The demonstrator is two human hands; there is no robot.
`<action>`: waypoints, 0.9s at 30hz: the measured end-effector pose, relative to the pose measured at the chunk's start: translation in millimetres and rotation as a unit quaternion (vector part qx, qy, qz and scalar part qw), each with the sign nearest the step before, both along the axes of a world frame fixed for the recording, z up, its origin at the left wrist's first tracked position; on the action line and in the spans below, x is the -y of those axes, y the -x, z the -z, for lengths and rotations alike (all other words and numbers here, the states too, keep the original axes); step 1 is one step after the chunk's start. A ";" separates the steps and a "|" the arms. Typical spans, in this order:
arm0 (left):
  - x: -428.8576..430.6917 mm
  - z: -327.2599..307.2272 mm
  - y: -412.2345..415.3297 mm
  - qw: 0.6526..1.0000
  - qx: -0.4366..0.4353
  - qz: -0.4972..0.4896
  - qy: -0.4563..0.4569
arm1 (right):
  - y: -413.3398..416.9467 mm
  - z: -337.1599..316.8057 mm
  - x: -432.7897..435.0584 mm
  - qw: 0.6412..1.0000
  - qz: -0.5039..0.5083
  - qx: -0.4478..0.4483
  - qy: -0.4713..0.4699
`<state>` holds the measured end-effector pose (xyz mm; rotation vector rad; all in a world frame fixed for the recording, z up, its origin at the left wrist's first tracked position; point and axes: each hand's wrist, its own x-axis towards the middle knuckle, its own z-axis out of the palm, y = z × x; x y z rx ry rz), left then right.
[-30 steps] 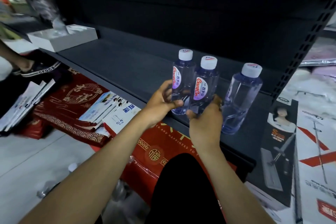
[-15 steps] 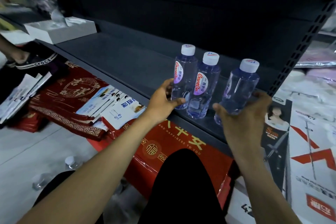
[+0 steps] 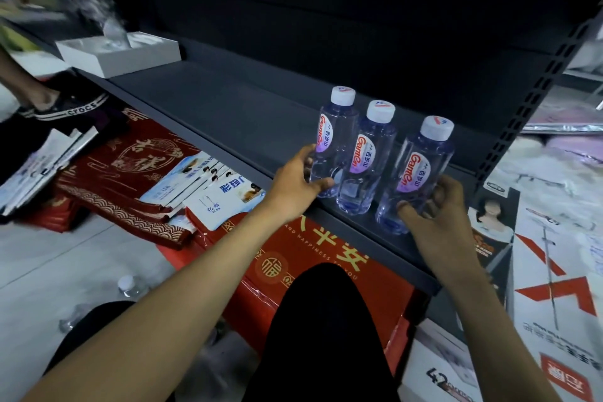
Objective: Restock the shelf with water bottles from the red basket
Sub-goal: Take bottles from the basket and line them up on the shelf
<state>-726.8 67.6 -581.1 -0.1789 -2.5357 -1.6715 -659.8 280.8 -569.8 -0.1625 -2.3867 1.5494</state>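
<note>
One shelf carries three water bottles upright, close together near its front right corner. Our left hand grips the left bottle and our right hand the right bottle low down. We judge a careless release could topple one off the front edge.

Shelf: three bottles upright in a diagonal row near its front edge, toward the right end. Left bottle farthest back, middle bottle just beside it, right bottle nearest. Left hand wraps the left bottle's left side; right hand grips the right bottle low down. Open box far left on the shelf. Upright post right of the row. Below the shelf: packaged carton, leaflets to its left. Loose bottles on the floor, near left.
</note>
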 end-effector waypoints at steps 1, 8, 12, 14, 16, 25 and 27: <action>1.4 -1.1 -2.0 1.000 0.002 0.004 0.016 | -7.5 -2.6 3.0 1.000 0.009 0.000 0.013; 54.6 -15.1 -51.0 0.935 -0.113 -0.088 0.325 | -65.0 -11.5 55.1 0.987 0.092 -0.102 -0.081; 106.8 -16.9 -100.3 0.864 -0.134 -0.174 0.453 | -71.2 -9.1 125.3 0.976 -0.022 -0.141 -0.163; 138.5 -16.6 -129.8 0.837 -0.118 -0.210 0.490 | -70.8 -5.5 164.0 0.965 -0.095 -0.133 -0.205; 173.8 -16.1 -163.4 0.815 -0.103 -0.257 0.509 | -74.0 -1.7 203.3 0.947 -0.173 -0.116 -0.243; 327.4 13.6 -391.9 0.711 0.104 -0.477 0.506 | -155.7 7.5 396.6 0.800 -0.508 -0.167 -0.271; 345.2 30.4 -451.6 0.679 0.184 -0.522 0.482 | -188.3 10.4 437.4 0.756 -0.567 -0.178 -0.274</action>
